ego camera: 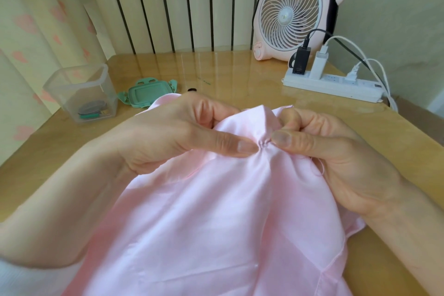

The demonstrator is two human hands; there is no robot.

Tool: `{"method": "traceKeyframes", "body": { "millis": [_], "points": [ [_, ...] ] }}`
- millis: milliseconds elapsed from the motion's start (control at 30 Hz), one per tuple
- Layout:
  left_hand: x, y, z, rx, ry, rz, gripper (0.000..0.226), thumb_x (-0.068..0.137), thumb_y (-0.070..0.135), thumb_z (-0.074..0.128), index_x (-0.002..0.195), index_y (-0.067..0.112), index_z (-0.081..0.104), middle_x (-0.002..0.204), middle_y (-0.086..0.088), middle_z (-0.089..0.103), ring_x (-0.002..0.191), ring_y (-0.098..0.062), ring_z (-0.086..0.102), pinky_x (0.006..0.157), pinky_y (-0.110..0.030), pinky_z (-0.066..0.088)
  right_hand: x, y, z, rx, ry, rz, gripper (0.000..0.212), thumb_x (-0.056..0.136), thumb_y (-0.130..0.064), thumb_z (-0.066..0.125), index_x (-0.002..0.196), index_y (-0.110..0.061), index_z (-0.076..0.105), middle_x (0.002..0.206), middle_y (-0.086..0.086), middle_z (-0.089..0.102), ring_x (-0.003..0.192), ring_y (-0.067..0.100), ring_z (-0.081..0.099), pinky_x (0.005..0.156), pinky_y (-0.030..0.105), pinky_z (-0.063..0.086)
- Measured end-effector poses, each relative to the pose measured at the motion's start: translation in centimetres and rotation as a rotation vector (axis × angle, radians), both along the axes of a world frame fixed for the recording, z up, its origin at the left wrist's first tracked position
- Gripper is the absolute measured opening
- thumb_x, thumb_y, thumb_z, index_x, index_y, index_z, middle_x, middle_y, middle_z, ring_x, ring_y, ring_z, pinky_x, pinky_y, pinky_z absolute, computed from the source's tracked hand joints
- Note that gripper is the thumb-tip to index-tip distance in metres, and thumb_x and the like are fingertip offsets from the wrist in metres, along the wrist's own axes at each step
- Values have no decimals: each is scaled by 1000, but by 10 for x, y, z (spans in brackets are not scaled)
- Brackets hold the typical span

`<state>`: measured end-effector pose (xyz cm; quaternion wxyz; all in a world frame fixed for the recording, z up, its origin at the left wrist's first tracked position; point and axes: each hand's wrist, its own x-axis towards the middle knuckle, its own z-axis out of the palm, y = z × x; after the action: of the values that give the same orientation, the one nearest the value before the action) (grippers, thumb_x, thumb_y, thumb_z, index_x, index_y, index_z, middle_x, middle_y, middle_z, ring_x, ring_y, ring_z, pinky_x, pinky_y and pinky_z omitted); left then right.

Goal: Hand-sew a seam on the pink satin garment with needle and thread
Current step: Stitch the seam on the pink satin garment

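Observation:
The pink satin garment (216, 218) spreads from the table's middle down toward me. My left hand (182, 132) pinches its gathered edge between thumb and fingers. My right hand (336, 151) pinches the same edge from the right, the two thumbs almost touching at a small puckered spot (263, 143) with tiny stitches. A thin pink thread (320, 167) loops beside my right palm. The needle is hidden by fabric or fingers; I cannot make it out.
A clear plastic box (84, 94) with sewing bits stands at the left of the wooden table (240, 72), its green lid (149, 92) lying beside it. At the back right are a pink fan (293, 12) and a white power strip (336, 85) with plugs and cables.

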<state>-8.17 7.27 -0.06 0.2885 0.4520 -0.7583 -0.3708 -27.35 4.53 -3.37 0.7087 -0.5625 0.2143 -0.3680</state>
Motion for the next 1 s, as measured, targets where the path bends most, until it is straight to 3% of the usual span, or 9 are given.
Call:
{"method": "traceKeyframes", "body": {
  "millis": [67, 167, 267, 333, 433, 533, 667, 867, 1000],
  "points": [
    [-1, 1, 1, 1, 4, -9, 42, 63, 37, 71, 94, 10, 62, 85, -22, 65, 78, -21, 56, 75, -41, 48, 1, 0, 1, -7, 21, 9, 31, 62, 1, 75, 47, -21, 60, 55, -8, 63, 58, -9, 60, 54, 3, 43],
    [3, -1, -2, -14, -8, 42, 38, 65, 29, 68, 83, -4, 65, 88, -24, 67, 79, -28, 59, 80, -49, 50, 2, 1, 1, 72, 8, -56, 33, 67, 2, 68, 42, -18, 56, 46, -6, 56, 41, -2, 54, 42, 7, 40],
    [11, -5, -2, -75, -30, 86, 37, 66, 32, 74, 93, 7, 69, 93, -12, 71, 88, -31, 66, 85, -51, 50, 3, 0, 1, 106, 29, -122, 27, 61, -6, 67, 40, -19, 54, 44, -8, 52, 36, 0, 46, 38, 9, 36],
    [16, -7, -1, -200, 64, 163, 20, 73, 22, 71, 91, 14, 66, 89, 2, 70, 83, -23, 66, 82, -50, 51, 2, -2, 1, 82, 56, -169, 26, 53, -7, 76, 41, -20, 57, 54, -9, 55, 43, 1, 48, 43, 10, 36],
    [14, -4, 2, -430, 133, 266, 20, 79, 35, 66, 81, 18, 56, 77, 12, 61, 73, -13, 58, 75, -39, 48, 0, -5, -1, 105, 49, -228, 20, 56, -16, 70, 40, -19, 59, 52, -9, 57, 45, 2, 53, 46, 11, 41],
    [2, 0, -3, -519, -93, 192, 26, 75, 48, 62, 79, 23, 57, 75, 16, 59, 75, -2, 53, 71, -13, 39, 0, -4, -1, 138, 19, -231, 15, 53, -19, 72, 43, -19, 60, 56, -4, 60, 50, 6, 56, 52, 12, 46],
    [-6, -2, -16, -628, -284, 180, 19, 74, 50, 59, 81, 33, 57, 75, 29, 53, 78, 7, 48, 74, -8, 32, 2, -2, -1, 154, 13, -236, 14, 47, -18, 72, 43, -18, 59, 54, -2, 62, 46, 7, 57, 48, 12, 46],
    [-11, -3, -21, -751, -374, 158, 13, 80, 39, 53, 81, 26, 57, 73, 23, 48, 74, -1, 43, 68, -30, 36, 3, -1, -6, 45, 40, -221, 13, 52, -12, 75, 48, -17, 63, 68, 5, 67, 64, 16, 62, 64, 22, 50],
    [-12, -5, -21, -835, -470, 146, 13, 81, 32, 50, 74, 22, 56, 74, 20, 48, 72, -8, 42, 63, -30, 28, 5, 0, -9, -107, 139, -278, 20, 52, -8, 84, 55, -16, 66, 67, 10, 62, 66, 18, 55, 65, 26, 45]
  ]
}}
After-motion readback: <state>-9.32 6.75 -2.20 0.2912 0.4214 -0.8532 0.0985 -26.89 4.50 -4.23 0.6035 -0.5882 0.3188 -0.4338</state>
